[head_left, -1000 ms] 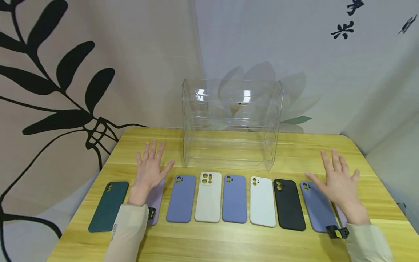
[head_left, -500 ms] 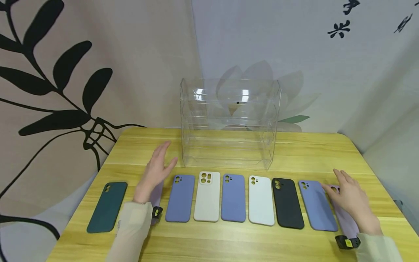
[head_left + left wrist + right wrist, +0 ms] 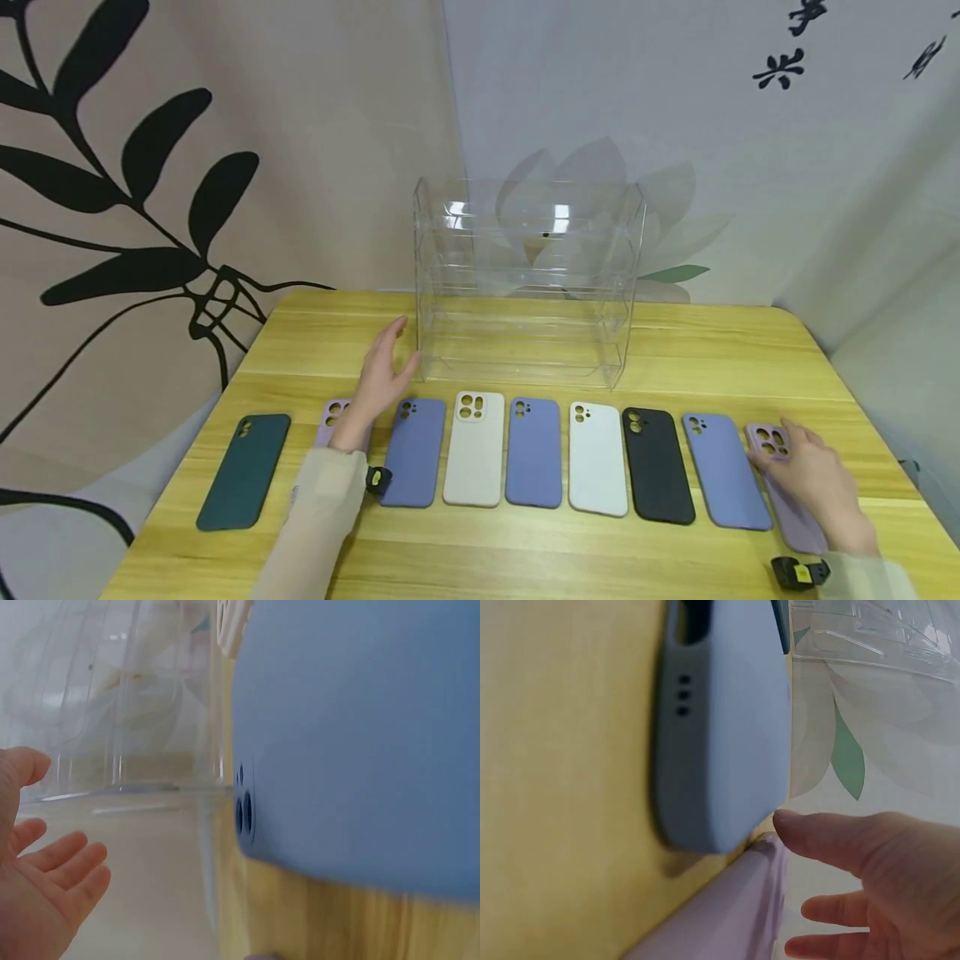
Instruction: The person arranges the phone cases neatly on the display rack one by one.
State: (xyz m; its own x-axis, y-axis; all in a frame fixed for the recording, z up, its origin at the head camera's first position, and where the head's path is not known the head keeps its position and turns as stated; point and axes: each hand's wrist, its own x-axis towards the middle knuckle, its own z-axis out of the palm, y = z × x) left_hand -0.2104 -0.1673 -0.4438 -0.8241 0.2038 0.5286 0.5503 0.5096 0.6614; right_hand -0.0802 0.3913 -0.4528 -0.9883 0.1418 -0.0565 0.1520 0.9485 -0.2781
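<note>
9 ph. cases (image 3: 793,518), 1 clr rack (image 3: 528,283); L hand (image 3: 381,379), R hand (image 3: 819,482) both unclenched

Two pale cream sleeves reach out on the near side of the clear rack (image 3: 528,287). The left sleeve (image 3: 315,508), nearer and to the left of the rack, is long, smooth and lightly creased, and ends in a plain cuff at the wrist. By that cuff sits a small black box (image 3: 378,479) with a pale yellowish spot. The left hand (image 3: 381,379) is bare. Nearer and to the right of the rack, the right sleeve (image 3: 866,577) matches in colour; its black gadget (image 3: 801,573) is blocky, with a yellow patch. The right hand (image 3: 813,475) is bare too.
</note>
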